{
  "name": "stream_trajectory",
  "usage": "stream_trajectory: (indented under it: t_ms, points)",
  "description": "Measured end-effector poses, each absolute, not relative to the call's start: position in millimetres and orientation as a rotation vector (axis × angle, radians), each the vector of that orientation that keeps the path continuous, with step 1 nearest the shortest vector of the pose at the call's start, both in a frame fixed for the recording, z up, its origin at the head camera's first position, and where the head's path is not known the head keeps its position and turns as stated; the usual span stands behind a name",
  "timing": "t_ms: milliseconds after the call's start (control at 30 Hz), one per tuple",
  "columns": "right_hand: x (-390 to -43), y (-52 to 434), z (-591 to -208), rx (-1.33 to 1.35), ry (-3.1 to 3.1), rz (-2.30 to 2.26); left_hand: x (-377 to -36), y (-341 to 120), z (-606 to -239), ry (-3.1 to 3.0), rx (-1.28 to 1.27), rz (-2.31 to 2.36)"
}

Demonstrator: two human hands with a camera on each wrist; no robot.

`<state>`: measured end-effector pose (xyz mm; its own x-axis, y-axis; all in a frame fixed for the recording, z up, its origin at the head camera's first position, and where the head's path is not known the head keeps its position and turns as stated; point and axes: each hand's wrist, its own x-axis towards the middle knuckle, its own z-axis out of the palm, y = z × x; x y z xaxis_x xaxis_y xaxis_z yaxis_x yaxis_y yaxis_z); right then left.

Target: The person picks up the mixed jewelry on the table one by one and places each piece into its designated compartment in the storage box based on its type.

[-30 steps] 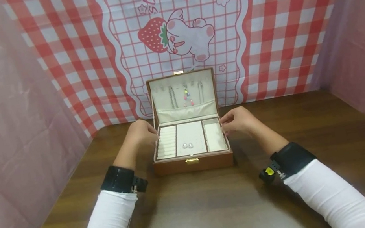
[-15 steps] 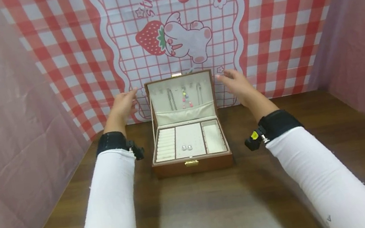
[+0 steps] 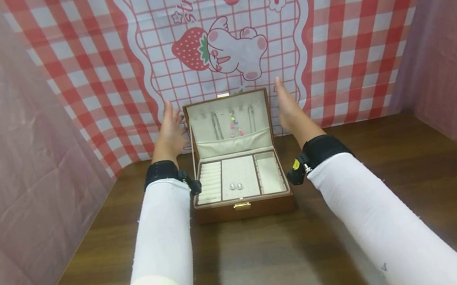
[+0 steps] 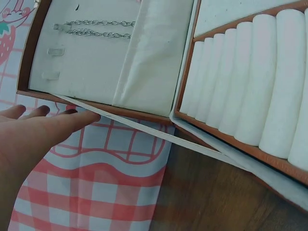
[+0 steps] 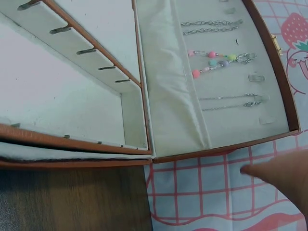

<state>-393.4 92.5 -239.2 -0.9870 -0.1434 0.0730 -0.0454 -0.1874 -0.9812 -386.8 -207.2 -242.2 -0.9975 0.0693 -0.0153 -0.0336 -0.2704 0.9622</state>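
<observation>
The left hand (image 3: pixel 170 131) and right hand (image 3: pixel 289 109), fingers straight, flank the upright lid (image 3: pixel 228 116). The jewelry box (image 3: pixel 243 205) sits near the tabletop's (image 3: pixel 275 264) far edge.

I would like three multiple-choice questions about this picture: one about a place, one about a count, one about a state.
1. Where are the two earrings?
A. middle tray
B. lid pocket
C. on the table

2. How many hands flank the lid?
A. none
B. one
C. two

3. The box is
A. shut
B. open
C. upside down

Answers:
1 A, both studs lie in the centre compartment.
2 C, the left hand and right hand stand beside it, fingers straight.
3 B, the lid stands upright, showing hung chains.
</observation>
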Motion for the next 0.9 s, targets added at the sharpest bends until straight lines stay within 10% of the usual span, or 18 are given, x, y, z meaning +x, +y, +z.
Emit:
stream_trajectory:
  t_ms: [900]
  points:
    - [-367,118,-254,-0.476,2.402,-2.126,-355,-227,-250,2.187,-0.005,2.589]
